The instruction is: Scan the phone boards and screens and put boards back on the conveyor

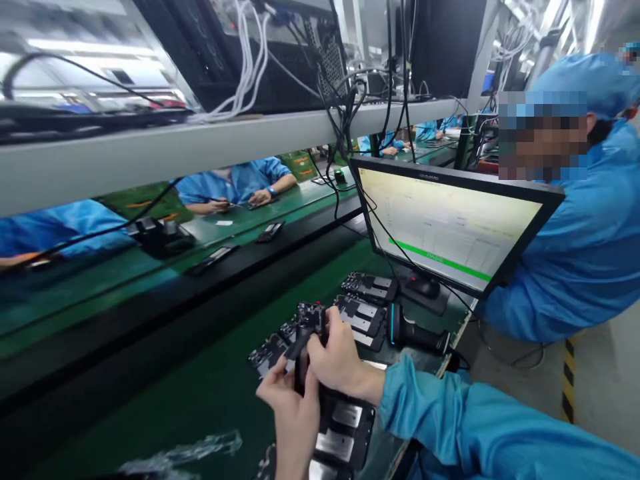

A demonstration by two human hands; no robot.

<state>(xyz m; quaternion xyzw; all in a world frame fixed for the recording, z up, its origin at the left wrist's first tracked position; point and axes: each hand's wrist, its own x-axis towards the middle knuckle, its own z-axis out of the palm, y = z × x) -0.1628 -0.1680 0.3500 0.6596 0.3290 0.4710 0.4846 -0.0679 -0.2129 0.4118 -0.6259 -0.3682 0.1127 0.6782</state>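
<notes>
Both of my hands hold an opened phone body [311, 317] with its dark circuitry exposed, tilted up above the green bench. My left hand [293, 400] pinches its lower part, and my right hand [340, 353] grips the upper right side. A dark flat piece between my fingers is partly covered, so its kind is unclear. Behind my hands lie more opened phone bodies [363, 319] with silver plates, in rows. Others [345, 430] lie below my right wrist, partly hidden by my arms.
A monitor [440, 220] with a green bar stands at the back right. In front of it lie a barcode scanner [417, 333] and a computer mouse [423, 287]. Clear plastic wrap [190, 453] is at front left. Cables [345, 113] hang from the shelf. A co-worker [590, 233] is at right.
</notes>
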